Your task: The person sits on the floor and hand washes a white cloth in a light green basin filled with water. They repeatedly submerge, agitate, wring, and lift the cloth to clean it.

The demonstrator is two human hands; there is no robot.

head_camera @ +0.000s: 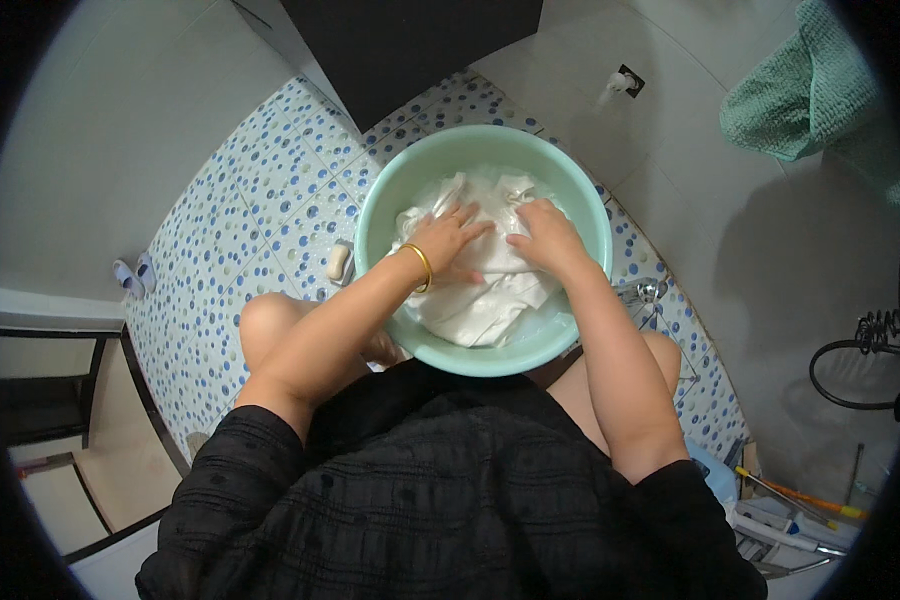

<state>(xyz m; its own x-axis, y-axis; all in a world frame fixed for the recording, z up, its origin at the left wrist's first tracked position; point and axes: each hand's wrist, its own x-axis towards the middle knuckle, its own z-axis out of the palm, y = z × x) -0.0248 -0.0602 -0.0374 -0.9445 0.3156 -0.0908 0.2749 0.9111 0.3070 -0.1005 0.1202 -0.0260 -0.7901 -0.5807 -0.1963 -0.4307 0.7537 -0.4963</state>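
Observation:
A wet white cloth (469,315) lies crumpled in cloudy water inside a pale green plastic basin (487,364). My left hand (446,238) rests palm down on the middle of the cloth, fingers spread, with a gold bangle (425,268) around its wrist. To its right, my right hand (551,236) touches the cloth near a bunched fold, its thumb and forefinger apart. Neither hand is visibly pinching the fabric. The basin stands in front of my body, between my bent knees.
Left of the basin, a bar of soap (337,261) sits in a dish on the dotted tile floor (270,195). A dark cabinet (420,52) stands beyond. At right are a metal rack (643,291), a hanging green towel (787,105), a coiled black hose (855,345) and a folded stepladder (772,529). Slippers (135,275) lie far left.

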